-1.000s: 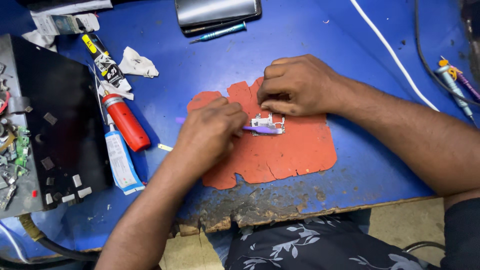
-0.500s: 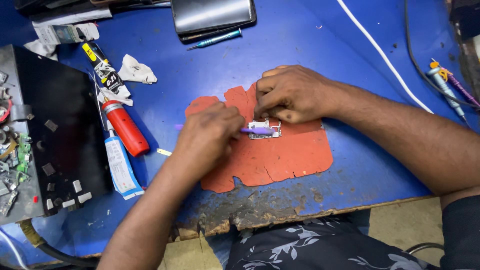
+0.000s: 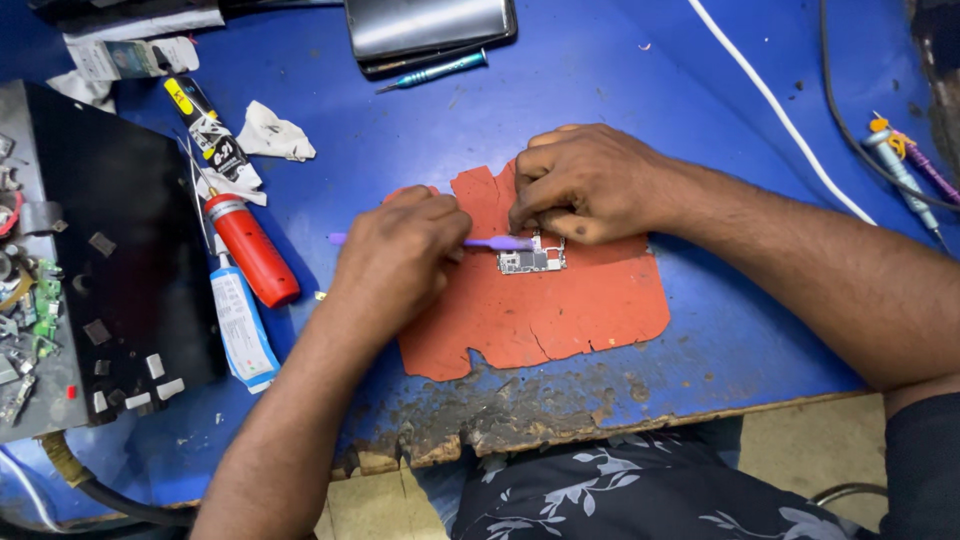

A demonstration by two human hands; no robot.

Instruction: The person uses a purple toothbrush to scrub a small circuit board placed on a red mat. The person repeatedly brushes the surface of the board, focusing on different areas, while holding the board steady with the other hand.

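Observation:
A small circuit board (image 3: 532,261) lies on a worn orange mat (image 3: 560,310) on the blue table. My left hand (image 3: 400,255) grips a thin purple tool (image 3: 497,243) held level, its tip resting on the board's left edge. My right hand (image 3: 585,185) presses down on the top of the board with its fingertips and covers part of it.
A red tube (image 3: 250,248), a white-and-blue tube (image 3: 243,330) and a black-and-yellow tube (image 3: 208,125) lie left of the mat. A black tray (image 3: 120,250) with small parts sits at far left. A phone (image 3: 430,25), a teal screwdriver (image 3: 435,71), a white cable (image 3: 775,105) are behind.
Both hands stay on the board and tool, with only slight shifts of the fingers. The camera view has drifted a little.

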